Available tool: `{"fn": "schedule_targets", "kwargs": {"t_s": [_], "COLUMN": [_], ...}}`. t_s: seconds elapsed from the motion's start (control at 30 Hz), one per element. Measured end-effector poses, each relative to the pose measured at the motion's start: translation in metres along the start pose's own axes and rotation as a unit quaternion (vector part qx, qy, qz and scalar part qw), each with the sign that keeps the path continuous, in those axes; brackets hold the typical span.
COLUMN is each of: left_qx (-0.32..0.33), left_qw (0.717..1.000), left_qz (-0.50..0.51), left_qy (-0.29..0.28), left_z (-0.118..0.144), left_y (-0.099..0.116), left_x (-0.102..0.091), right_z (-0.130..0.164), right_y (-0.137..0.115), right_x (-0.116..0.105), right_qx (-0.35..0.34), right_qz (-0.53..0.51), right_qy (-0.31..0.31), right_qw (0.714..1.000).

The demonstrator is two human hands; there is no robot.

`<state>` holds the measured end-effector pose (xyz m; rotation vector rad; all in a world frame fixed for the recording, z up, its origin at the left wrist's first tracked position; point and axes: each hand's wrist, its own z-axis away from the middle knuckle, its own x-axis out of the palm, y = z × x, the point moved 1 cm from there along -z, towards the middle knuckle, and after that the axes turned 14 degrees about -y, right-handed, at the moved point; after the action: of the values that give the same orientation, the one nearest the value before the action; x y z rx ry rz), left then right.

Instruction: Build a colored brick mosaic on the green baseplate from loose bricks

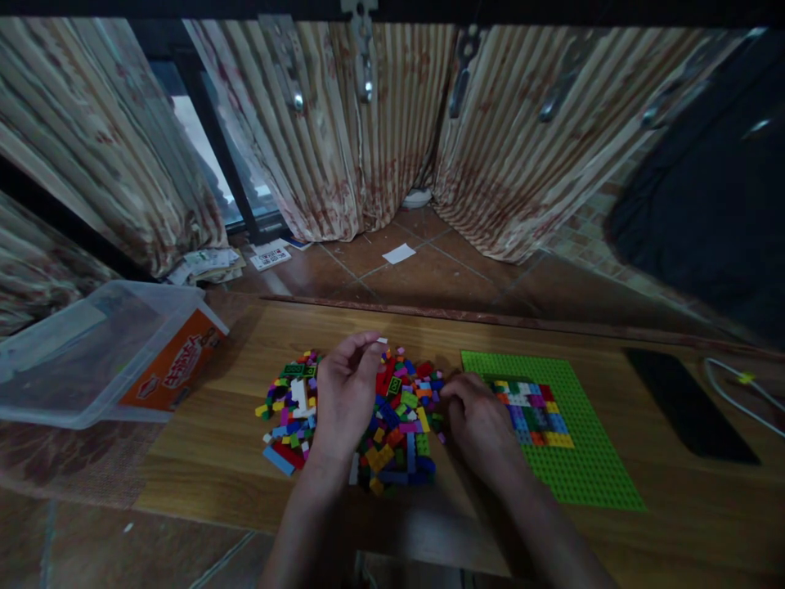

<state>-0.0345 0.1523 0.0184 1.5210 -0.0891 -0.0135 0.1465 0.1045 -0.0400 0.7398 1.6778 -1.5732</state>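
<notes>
A small white brick (382,340) is pinched between the thumb and forefinger of my left hand (347,384), above a heap of mixed toy bricks (392,433). My right hand (482,417) is at the heap's right side with its fingers curled in; whatever they may hold is hidden. Just right of that hand lies a green baseplate (589,425). A block of multicoloured bricks (540,413) is set on the plate, forming a rough square, and my right hand covers part of its left side.
A clear plastic bin (79,409) with an orange label stands at the left. To the right of the baseplate lie a flat black slab (690,405) and a white cable (736,393). Behind the wooden board (202,458), striped curtains (392,123) hang over a tiled floor.
</notes>
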Motion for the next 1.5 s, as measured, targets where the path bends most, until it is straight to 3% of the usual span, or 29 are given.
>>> {"fn": "schedule_targets", "kwargs": {"t_s": [0.23, 0.6, 0.8, 0.87, 0.93, 1.07, 1.17, 1.3, 1.5], "left_qx": [0.001, -0.002, -0.003, -0.011, -0.017, -0.015, -0.013, -0.008, 0.003], "left_qw": [1.0, 0.998, 0.998, 0.998, 0.998, 0.987, 0.967, 0.95, 0.948], "left_qz": [-0.019, -0.068, -0.068, -0.065, -0.062, -0.092, -0.107, -0.096, -0.11], "left_qy": [0.011, 0.004, 0.001, -0.006, -0.026, -0.132, -0.231, -0.296, -0.299], "left_z": [0.002, 0.002, 0.002, 0.001, 0.001, 0.002, 0.006, 0.01, 0.011], "left_y": [0.001, 0.005, 0.004, 0.002, -0.002, -0.01, -0.013, -0.014, -0.017], "left_x": [-0.002, 0.004, 0.004, 0.004, 0.005, 0.012, 0.021, 0.028, 0.032], "right_z": [-0.001, -0.005, 0.0, 0.004, 0.007, 0.01, 0.01, 0.011, 0.013], "right_y": [-0.004, -0.014, -0.018, -0.019, -0.019, -0.02, -0.021, -0.02, -0.023], "right_x": [-0.001, 0.001, -0.005, -0.006, -0.005, -0.003, -0.004, -0.007, -0.007], "right_qx": [-0.002, 0.002, 0.013, 0.032, 0.063, 0.12, 0.119, 0.094, 0.086], "right_qz": [-0.005, -0.001, -0.103, -0.193, -0.319, -0.565, -0.647, -0.665, -0.615], "right_qy": [0.028, -0.001, 0.029, 0.038, 0.024, -0.004, -0.004, -0.008, 0.023], "right_qw": [1.0, 1.0, 0.994, 0.98, 0.945, 0.816, 0.753, 0.741, 0.783]}}
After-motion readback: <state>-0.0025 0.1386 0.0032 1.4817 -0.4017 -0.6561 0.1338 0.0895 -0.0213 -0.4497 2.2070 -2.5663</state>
